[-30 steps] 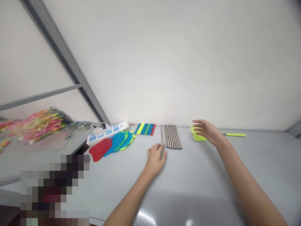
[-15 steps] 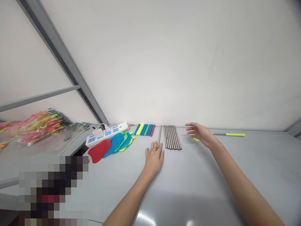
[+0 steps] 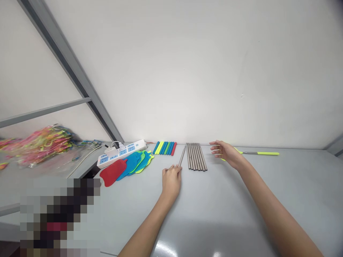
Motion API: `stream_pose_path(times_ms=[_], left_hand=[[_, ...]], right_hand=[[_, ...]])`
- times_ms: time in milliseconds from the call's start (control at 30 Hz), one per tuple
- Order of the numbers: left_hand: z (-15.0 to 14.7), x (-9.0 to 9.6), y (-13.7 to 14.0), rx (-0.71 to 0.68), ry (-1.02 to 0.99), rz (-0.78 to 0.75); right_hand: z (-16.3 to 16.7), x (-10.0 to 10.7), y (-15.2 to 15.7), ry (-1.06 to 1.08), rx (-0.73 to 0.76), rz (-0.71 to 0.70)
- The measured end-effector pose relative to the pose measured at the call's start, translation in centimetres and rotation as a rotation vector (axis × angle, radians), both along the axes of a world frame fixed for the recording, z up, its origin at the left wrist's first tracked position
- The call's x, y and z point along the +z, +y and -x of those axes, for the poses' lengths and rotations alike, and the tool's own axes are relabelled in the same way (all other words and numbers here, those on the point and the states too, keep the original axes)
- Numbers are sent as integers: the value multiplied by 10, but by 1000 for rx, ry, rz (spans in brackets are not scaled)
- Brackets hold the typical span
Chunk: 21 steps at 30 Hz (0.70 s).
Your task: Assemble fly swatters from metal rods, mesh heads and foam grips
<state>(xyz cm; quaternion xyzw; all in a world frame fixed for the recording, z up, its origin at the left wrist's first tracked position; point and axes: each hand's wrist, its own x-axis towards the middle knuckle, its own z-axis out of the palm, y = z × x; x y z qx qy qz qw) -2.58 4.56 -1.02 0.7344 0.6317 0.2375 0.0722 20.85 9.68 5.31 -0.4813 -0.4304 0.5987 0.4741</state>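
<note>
My left hand [image 3: 172, 179] has its fingers closed on the near end of a thin metal rod [image 3: 182, 157], which slants away over the grey table. Just right of it lies a row of several like metal rods [image 3: 196, 157], side by side. My right hand [image 3: 225, 152] hovers to the right of that row, fingers spread and holding nothing. Behind it, partly covered by the hand, is a fly swatter with a yellow-green handle [image 3: 268, 153] and a metal shaft. Several coloured handle tubes [image 3: 164, 148] are lined up left of the rods.
Overlapping swatter heads in red [image 3: 114, 172], blue and green lie at the left, against a white power strip [image 3: 120, 153] with plugs in it. Bagged colourful items [image 3: 50, 144] are heaped farther left. A wall [image 3: 200, 71] rises behind the table. A blurred-out patch covers the lower left.
My left hand, flat with fingers stretched over the rod's near end before, has now closed on that end and drawn it slightly nearer. The right hand has barely moved.
</note>
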Motion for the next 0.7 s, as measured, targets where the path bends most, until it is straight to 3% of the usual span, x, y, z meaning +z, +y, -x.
stream_pose_path(times_ms=[133, 400, 600, 700], left_hand=[[1, -2, -1, 20, -56, -41], [-1, -1, -4, 83, -356, -117], [6, 3, 3, 215, -843, 0], [7, 5, 5, 243, -937, 35]], right_hand=[[2, 0, 0, 2, 5, 1], [6, 2, -2, -7, 24, -15], [23, 0, -6, 10, 102, 0], [34, -3, -9, 16, 159, 20]])
